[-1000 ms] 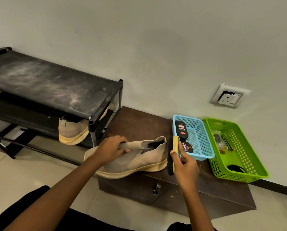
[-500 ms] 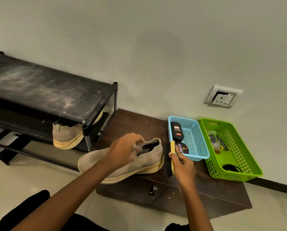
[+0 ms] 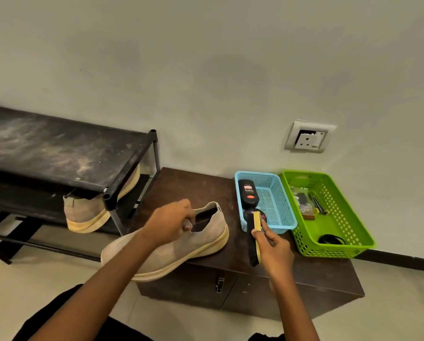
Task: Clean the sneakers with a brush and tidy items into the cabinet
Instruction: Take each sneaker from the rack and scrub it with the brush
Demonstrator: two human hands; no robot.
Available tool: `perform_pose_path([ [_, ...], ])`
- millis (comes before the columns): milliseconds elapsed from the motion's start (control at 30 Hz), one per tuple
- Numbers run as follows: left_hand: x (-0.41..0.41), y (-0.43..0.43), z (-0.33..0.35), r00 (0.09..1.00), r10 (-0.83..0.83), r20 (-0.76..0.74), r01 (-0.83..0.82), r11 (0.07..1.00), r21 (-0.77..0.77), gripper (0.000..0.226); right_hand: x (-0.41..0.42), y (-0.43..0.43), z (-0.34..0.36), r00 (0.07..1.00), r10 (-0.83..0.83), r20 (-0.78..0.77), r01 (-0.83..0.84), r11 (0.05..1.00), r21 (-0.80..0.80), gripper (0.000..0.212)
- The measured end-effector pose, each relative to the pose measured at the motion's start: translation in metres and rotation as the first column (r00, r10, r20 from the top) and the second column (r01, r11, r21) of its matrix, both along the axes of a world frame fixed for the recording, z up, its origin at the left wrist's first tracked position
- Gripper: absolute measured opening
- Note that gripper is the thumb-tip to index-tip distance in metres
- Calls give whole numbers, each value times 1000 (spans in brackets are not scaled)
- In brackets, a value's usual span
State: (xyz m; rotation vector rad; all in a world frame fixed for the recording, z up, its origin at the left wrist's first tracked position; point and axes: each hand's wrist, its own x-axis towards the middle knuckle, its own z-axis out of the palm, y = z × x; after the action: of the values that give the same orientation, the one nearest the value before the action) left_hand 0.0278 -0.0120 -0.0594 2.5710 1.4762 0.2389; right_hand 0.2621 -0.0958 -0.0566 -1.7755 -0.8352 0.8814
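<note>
The left hand has a closed grip on the shoe by its opening. The right hand has a closed grip on the brush.

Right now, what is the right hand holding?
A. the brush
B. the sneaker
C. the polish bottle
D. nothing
A: the right hand grips the brush, while the left hand holds the sneaker at its collar and the bottle lies in the blue basket.
</note>
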Motion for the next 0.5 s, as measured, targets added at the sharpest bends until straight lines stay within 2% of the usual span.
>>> perform_pose_path([
  [33,-10,3,7,981,-16,193,27,998,-55,15,2,0,0,1000,-5,0,5,1000,-3,37],
  [100,-31,0,29,859,39,510,42,988,-146,35,6,1,-1,1000,-20,-11,20,1000,0,37],
  [167,-40,-7,48,801,104,590,-20,989,-147,40,10,2,-1,999,-35,-28,36,999,9,37],
  [267,-20,-15,60,793,169,586,-161,985,-67,30,10,3,0,999,-35,-35,35,999,24,36],
  [333,8,-13,60,762,286,581,-245,958,-150,21,8,4,2,998,-39,-47,41,999,32,37],
  [400,35,-4,49,788,418,452,-316,905,-286,6,6,5,3,997,-38,-64,40,999,36,37],
  [500,67,9,39,830,532,165,-453,818,-355,28,2,4,3,997,-24,-74,28,999,41,37],
])
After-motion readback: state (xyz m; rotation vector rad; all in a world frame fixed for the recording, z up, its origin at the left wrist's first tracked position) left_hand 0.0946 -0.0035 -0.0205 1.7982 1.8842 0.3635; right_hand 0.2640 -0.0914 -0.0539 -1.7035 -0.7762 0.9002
